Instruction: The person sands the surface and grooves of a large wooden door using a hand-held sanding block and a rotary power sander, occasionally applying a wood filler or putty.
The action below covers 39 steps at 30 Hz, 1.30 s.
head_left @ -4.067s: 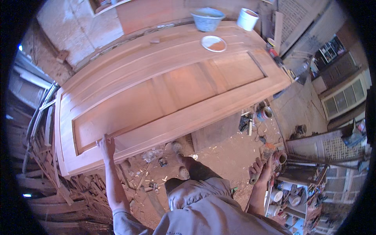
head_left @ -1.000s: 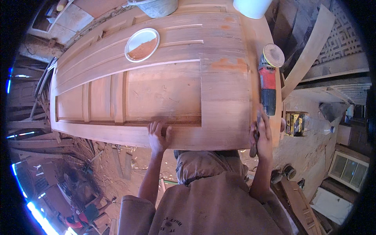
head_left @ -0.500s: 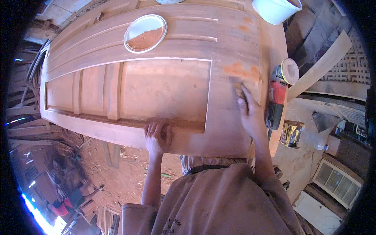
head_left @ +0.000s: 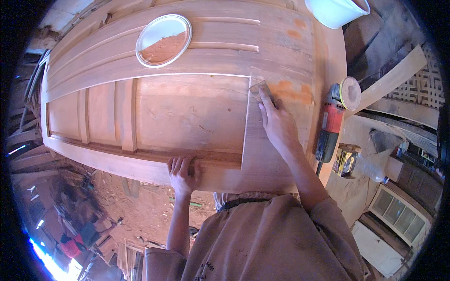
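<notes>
A wooden panel door [head_left: 275, 157] lies flat in front of me. My right hand [head_left: 277, 114] is closed on a small, flat, grey-brown piece that looks like folded sandpaper [head_left: 258, 88]. Its far end touches the door's surface beside the upper right corner of the recessed panel [head_left: 187, 110]. Orange-brown filler patches [head_left: 295, 92] mark the wood just right of that hand. My left hand [head_left: 183, 175] rests on the near rail, its fingers bent over the panel's edge and its thumb apart. It holds no loose thing.
A round white lid [head_left: 161, 35] with orange-brown powder or paste lies on the door. A red and black angle grinder [head_left: 332, 117] lies along the right side, disc upward. A white bucket [head_left: 335, 11] stands at the far right. Boards [head_left: 389, 86] and a bottle [head_left: 373, 173] are beyond.
My right hand has moved left and slightly away with the flat piece, from below the filler patches to the panel's corner. My left hand stays on the rail. The whole view has shifted slightly.
</notes>
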Available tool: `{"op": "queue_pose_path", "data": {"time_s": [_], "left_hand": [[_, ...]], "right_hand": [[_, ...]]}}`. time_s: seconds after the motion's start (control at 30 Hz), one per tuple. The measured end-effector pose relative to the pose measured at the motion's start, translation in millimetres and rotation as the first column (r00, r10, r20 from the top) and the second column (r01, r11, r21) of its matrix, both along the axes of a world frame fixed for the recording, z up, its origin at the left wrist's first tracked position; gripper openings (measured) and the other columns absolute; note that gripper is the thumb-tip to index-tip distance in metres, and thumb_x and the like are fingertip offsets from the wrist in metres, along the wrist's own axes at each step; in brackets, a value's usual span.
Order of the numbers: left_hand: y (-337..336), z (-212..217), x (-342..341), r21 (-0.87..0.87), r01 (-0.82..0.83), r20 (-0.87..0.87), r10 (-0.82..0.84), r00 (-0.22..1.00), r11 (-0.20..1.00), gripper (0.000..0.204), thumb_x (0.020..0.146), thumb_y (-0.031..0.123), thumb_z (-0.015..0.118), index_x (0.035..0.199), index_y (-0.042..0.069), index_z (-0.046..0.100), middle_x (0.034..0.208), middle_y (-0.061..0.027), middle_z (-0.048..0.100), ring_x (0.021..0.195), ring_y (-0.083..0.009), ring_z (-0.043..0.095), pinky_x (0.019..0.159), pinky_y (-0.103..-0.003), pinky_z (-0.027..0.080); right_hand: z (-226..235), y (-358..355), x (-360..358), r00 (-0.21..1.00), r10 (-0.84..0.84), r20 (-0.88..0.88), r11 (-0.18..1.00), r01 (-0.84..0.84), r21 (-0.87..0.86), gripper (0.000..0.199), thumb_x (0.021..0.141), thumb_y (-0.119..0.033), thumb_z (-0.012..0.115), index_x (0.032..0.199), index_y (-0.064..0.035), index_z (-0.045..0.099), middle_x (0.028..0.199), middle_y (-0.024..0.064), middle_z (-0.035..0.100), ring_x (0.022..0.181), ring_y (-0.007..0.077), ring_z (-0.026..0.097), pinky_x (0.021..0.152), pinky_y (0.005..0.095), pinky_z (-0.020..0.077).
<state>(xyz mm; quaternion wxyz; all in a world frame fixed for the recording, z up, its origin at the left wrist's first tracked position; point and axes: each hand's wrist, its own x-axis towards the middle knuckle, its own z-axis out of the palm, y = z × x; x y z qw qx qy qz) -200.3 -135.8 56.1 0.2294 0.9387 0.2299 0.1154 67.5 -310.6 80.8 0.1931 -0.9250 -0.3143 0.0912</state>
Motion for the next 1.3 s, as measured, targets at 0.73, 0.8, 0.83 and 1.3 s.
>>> {"op": "queue_pose_path", "data": {"time_s": [0.73,0.8,0.83,1.3], "left_hand": [[1.9,-1.1,-4.1,-0.016,0.004,0.030,-0.003,1.000,1.000,0.019,0.082,0.015,0.067,0.098,0.005,0.067,0.087,-0.0103,0.065,0.085,-0.0305,0.061,0.089,-0.045,0.043],[1.2,0.3,-4.3,-0.022,0.002,0.023,-0.002,1.000,1.000,0.019,0.082,0.015,0.068,0.098,0.005,0.067,0.087,-0.0104,0.065,0.085,-0.0303,0.061,0.088,-0.045,0.043],[1.1,1.3,-3.8,-0.024,0.001,0.020,-0.001,1.000,1.000,0.019,0.082,0.015,0.068,0.098,0.005,0.067,0.087,-0.0105,0.065,0.084,-0.0302,0.061,0.088,-0.045,0.043],[0.7,0.7,-3.3,-0.025,-0.041,-0.005,0.041,0.999,0.999,0.019,0.081,0.015,0.069,0.096,0.004,0.067,0.087,-0.0113,0.066,0.083,-0.0301,0.062,0.089,-0.043,0.043]], "right_hand": [[66.5,5.7,66.9,0.883,0.426,-0.199,0.849,-0.466,-0.250,0.036,0.100,-0.028,0.051,0.134,-0.0221,0.057,0.108,0.0191,0.066,0.095,0.0377,0.065,0.078,0.0487,0.0524],[68.7,16.7,71.4,0.870,0.443,-0.214,0.794,-0.492,-0.357,0.034,0.100,-0.031,0.050,0.133,-0.0247,0.058,0.106,0.0195,0.065,0.094,0.0379,0.065,0.078,0.0487,0.0526],[69.0,20.0,73.8,0.858,0.467,-0.215,0.766,-0.514,-0.387,0.034,0.101,-0.031,0.049,0.133,-0.0260,0.058,0.103,0.0196,0.065,0.092,0.0381,0.065,0.077,0.0487,0.0526],[62.9,17.9,93.0,0.783,0.564,-0.263,0.653,-0.618,-0.439,0.036,0.101,-0.028,0.049,0.137,-0.0312,0.053,0.090,0.0194,0.059,0.082,0.0387,0.063,0.072,0.0479,0.0526]]}}
